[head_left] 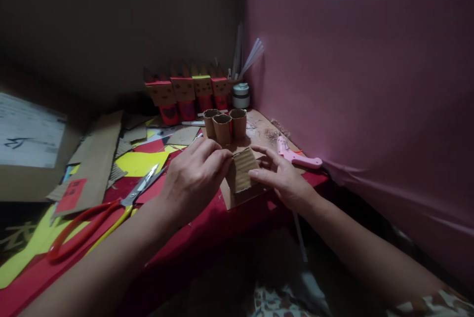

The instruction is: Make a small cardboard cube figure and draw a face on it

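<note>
Between my two hands, just above the table, is a small folded piece of corrugated cardboard (244, 170), its ridged side toward me. My left hand (200, 166) pinches its upper left edge with bent fingers. On the right side, the thumb of my right hand (283, 174) presses the near face while the other fingers reach around behind. Beneath the piece lies a flat cardboard sheet (231, 199). Close behind stand several cardboard tubes (222, 130), their tops open. A pink glue gun (298, 157) rests to the right of my right hand.
Red-handled scissors (128, 202), yellow paper (142, 163) and a long cardboard strip (98, 164) crowd the left. Decorated cardboard figures (183, 91) and a lidded jar (241, 95) stand at the back. A pink hanging cloth (355, 85) borders the right, beyond the red tablecloth (196, 228).
</note>
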`<state>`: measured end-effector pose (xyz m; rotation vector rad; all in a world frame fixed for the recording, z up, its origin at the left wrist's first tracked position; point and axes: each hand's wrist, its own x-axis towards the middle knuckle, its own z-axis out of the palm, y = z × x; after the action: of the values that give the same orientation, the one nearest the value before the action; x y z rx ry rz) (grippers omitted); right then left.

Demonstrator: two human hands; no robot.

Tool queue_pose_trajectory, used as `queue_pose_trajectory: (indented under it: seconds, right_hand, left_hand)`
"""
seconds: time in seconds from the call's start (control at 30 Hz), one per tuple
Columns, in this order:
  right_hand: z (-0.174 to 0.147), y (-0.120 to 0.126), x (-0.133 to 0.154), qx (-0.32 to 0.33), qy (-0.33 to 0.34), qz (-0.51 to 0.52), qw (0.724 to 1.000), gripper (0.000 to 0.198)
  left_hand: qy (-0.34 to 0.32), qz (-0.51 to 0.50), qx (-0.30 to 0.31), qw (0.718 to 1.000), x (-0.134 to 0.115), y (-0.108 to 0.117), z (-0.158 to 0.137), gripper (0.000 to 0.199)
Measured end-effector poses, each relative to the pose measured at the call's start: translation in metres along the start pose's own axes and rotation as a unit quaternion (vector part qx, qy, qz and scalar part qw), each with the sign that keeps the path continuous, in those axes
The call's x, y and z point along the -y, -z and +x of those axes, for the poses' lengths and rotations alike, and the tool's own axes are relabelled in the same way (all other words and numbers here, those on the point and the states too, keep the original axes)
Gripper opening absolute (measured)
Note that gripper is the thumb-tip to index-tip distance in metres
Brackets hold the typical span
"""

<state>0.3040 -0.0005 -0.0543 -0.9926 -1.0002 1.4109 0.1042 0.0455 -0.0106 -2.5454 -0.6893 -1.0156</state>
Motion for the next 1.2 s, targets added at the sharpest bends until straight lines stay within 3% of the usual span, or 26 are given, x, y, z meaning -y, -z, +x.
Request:
queue_pose_trajectory:
  seconds: [0.07, 0.17, 0.27, 0.37, 0.53, 0.67, 0.73, 0.93, 1.07, 1.2]
  right_hand:
    - [-0.001, -0.002, 0.0, 0.004, 0.006, 0.004, 1.0, 0.07]
    - [-0.004, -0.004, -0.001, 0.007, -0.001, 0.006, 1.0, 0.065]
    - [-0.007, -0.005, 0.0, -0.007, -0.019, -0.005, 1.0, 0.068]
    - [-0.011, -0.006, 0.001, -0.01, -0.025, -0.003, 1.0, 0.069]
    - [-0.012, -0.008, 0.004, -0.019, -0.029, -0.019, 0.999, 0.07]
    - [-0.011, -0.011, 0.007, 0.001, -0.027, -0.007, 1.0, 0.069]
    - [-0.01, -0.013, 0.007, 0.004, -0.031, -0.014, 0.999, 0.069]
    - [-0.008, -0.017, 0.008, 0.006, -0.036, -0.084, 0.996, 0.073]
    - [-0.006, -0.017, 0.01, 0.024, -0.054, -0.07, 0.996, 0.066]
    - [0.003, -0.016, 0.014, 0.032, -0.082, -0.038, 0.995, 0.053]
  left_hand:
    - [-0.054, 0.057, 0.011, 0.997, 0.001, 0.002, 0.0, 0.025]
    - [-0.066, 0.081, -0.009, 0.995, 0.001, 0.003, -0.002, 0.025]
    - [0.016, -0.002, -0.055, 0.998, 0.002, 0.004, -0.003, 0.016]
    - [0.119, -0.089, -0.089, 0.985, 0.005, 0.01, -0.002, 0.012]
    - [0.275, -0.211, -0.006, 0.938, 0.011, 0.017, -0.004, 0.036]
    - [0.348, -0.36, 0.008, 0.865, 0.01, 0.01, -0.007, 0.013]
    - [0.352, -0.403, 0.006, 0.845, 0.007, 0.007, -0.007, 0.017]
    - [0.323, -0.339, 0.025, 0.883, -0.003, 0.003, -0.008, 0.015]
    - [0.315, -0.293, 0.011, 0.903, -0.005, 0.002, -0.008, 0.015]
    - [0.36, -0.27, -0.043, 0.892, 0.004, 0.003, -0.007, 0.023]
